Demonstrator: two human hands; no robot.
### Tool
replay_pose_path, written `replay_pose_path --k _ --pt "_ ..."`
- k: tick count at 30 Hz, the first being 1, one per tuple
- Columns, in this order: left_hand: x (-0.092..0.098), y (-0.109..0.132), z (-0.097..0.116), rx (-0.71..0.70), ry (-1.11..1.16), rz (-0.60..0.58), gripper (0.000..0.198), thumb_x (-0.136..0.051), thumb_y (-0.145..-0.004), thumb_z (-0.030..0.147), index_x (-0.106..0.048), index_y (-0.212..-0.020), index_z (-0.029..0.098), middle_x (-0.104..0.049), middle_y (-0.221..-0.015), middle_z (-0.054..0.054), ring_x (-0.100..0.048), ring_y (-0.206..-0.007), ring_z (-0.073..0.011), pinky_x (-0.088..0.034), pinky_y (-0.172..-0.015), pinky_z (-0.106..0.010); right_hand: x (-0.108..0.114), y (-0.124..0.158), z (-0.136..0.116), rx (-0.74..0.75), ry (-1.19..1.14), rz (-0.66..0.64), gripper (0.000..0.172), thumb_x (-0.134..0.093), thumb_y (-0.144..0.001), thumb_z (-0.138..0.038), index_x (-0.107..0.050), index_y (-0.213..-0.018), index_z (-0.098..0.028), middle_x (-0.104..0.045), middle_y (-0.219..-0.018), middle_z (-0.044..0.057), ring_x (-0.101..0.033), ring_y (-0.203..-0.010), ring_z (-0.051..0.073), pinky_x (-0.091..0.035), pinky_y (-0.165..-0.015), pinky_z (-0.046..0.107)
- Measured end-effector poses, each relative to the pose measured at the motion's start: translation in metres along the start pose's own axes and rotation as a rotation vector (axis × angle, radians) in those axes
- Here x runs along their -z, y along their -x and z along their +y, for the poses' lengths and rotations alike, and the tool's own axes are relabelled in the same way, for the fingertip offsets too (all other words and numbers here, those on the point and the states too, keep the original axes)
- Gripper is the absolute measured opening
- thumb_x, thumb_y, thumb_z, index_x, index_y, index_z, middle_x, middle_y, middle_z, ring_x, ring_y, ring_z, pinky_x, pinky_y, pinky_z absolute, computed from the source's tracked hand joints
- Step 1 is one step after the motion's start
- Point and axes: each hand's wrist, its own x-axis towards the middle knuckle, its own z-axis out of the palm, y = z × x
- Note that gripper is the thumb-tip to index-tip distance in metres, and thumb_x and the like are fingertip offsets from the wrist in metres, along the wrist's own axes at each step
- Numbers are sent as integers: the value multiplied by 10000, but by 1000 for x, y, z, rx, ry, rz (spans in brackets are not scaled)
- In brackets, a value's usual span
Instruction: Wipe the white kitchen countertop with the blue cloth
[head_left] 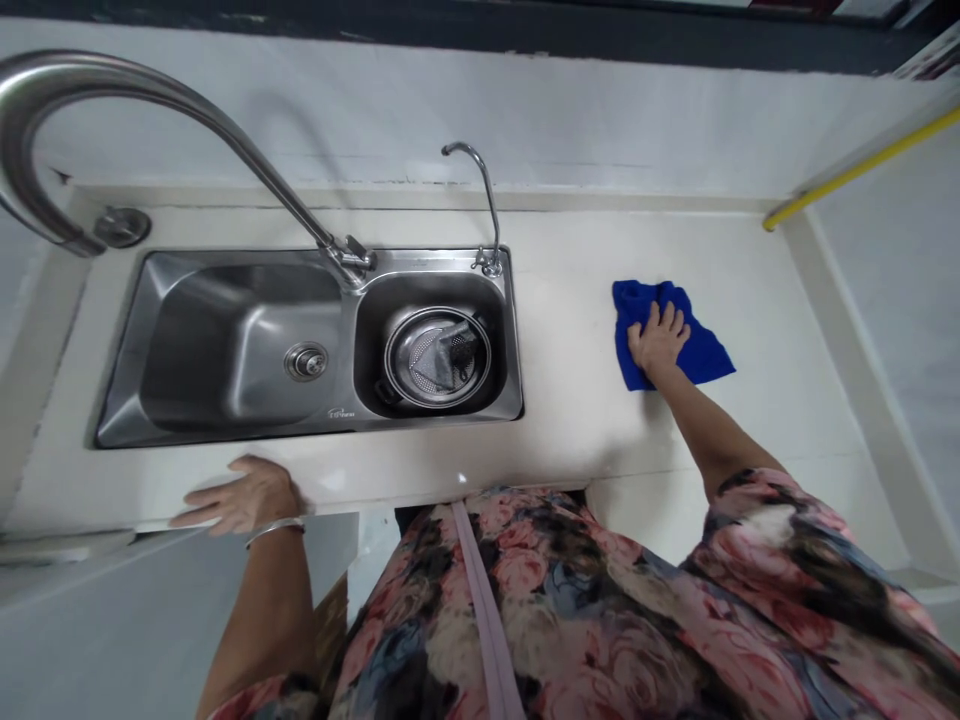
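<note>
On the right part of the pale countertop [564, 300] lies a blue cloth [705, 352], spread out with rumpled edges. My right hand [660, 338] rests flat on top of it, fingers spread and pressing down rather than wrapped round it. At the front edge of the counter, before the left sink basin [225, 350], my left hand [251, 495] leans with its fingers stretched out and nothing in it. A bracelet [276, 529] circles that wrist.
The right basin holds a metal pot [390, 355] with a perforated strainer and a grey scrubbing cloth [448, 355] inside. A large curved faucet [247, 150] arches over the left side; a thin tap [491, 200] stands behind the right basin. A yellow pipe [862, 168] runs along the right wall.
</note>
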Motion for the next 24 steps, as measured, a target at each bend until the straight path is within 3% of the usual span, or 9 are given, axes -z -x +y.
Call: replay_pose_path --k 2,3,8,13,19,24 --pt "0 -2 0 262 54 16 925 -240 -1111 536 113 -1496 -229 126 -1560 -594 -301 -1472 -615 -326 -1157 -773 -1 7 -9 47 -16 16 729 -347 -1019 -434 -406 -1651 -76 -348 -1728 259 -297 -1597 455 -265 -1269 710" --pt "0 -2 1 308 68 22 950 -267 -1107 570 74 -1525 -211 116 -1587 -570 -312 -1472 -600 -326 -1176 -740 -1 10 -13 66 -20 19 728 -346 -1019 -434 -411 -1650 -76 -353 -1727 258 -301 -1595 457 -267 -1268 709" --pt "2 1 1 280 104 48 967 -300 -1102 586 35 -1596 -175 113 -1642 -508 -351 -1455 -580 -329 -1204 -670 1 34 -36 156 -18 26 720 -347 -1021 -429 -429 -1644 -78 -362 -1730 249 -305 -1597 450 -277 -1263 697" --pt "3 3 3 288 140 54 963 -301 -1095 571 35 -1599 -178 117 -1655 -497 -295 -1488 -590 -308 -1220 -683 7 74 -65 267 -66 19 704 -359 -1026 -427 -440 -1638 -88 -358 -1739 236 -285 -1613 441 -255 -1284 687" --pt "2 -5 8 361 45 60 972 -275 -1047 605 -21 -1644 -118 47 -1716 -437 -339 -1508 -577 -333 -1228 -679 24 161 -90 371 -78 -70 689 -412 -1047 -406 -408 -1663 -98 -304 -1776 197 -230 -1653 411 -200 -1335 649" --pt "-5 -12 5 348 -98 71 1062 -84 -978 706 -3 -1614 -140 5 -1670 -512 -321 -1510 -653 -334 -1123 -821 35 229 -70 461 -276 -77 629 -507 -1030 -346 -475 -1639 -192 -332 -1777 132 -229 -1669 371 -220 -1352 650"
